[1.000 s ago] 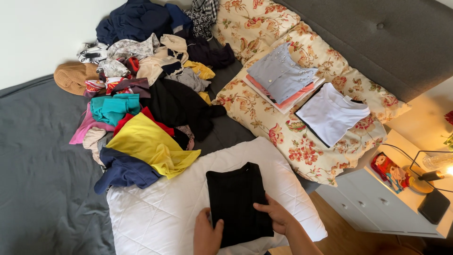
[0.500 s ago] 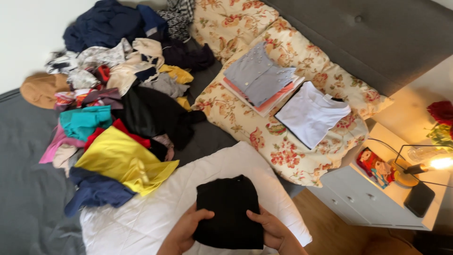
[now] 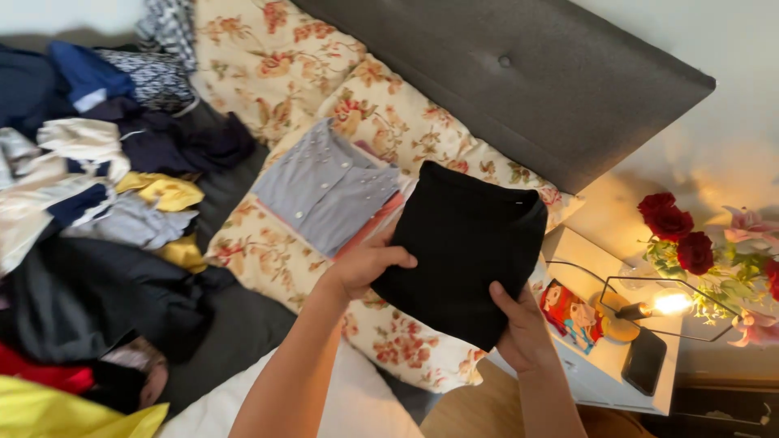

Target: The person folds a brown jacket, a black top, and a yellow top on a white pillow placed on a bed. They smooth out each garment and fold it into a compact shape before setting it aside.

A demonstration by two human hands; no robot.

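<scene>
Both hands hold folded black knit garment (image 3: 464,247) raised above floral-print pillows (image 3: 381,130). Left hand (image 3: 369,266) grips garment's left edge, thumb on top. Right hand (image 3: 519,328) grips lower right corner, thumb on front. Folded grey button-up shirt (image 3: 324,185) lies on pillow, just left of garment, atop pink folded item. Heap of loose mixed-colour clothes (image 3: 105,211) on grey bed at left. Grey padded headboard (image 3: 519,81) behind. White bedside surface (image 3: 600,357) at right carries lit wire-frame lamp (image 3: 649,307), dark phone (image 3: 645,361). Red roses (image 3: 677,231) beside lamp.
</scene>
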